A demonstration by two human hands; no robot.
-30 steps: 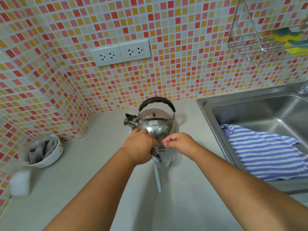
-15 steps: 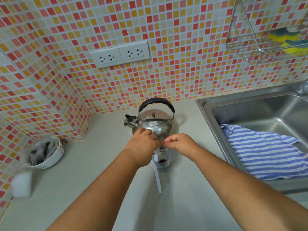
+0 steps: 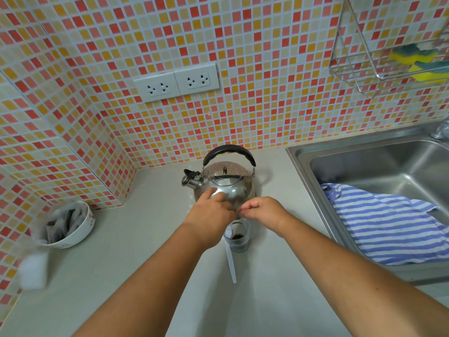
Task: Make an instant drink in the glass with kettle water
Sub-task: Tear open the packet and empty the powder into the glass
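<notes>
At frame centre, both hands (image 3: 239, 211) pinch what seems a sachet above the glass (image 3: 237, 237), emptying powder before kettle (image 3: 224, 182) water.

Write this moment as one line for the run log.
hands: both above glass | glass: dark powder inside, no water | kettle: upright behind glass, untouched

A clear glass (image 3: 237, 235) stands upright on the pale counter, with a small heap of dark powder at its bottom. Just behind it sits a shiny steel kettle (image 3: 224, 182), upright, lid on, its black handle arched over the top and its capped spout pointing left. A white strip (image 3: 230, 262) lies on the counter against the glass's near left side
</notes>
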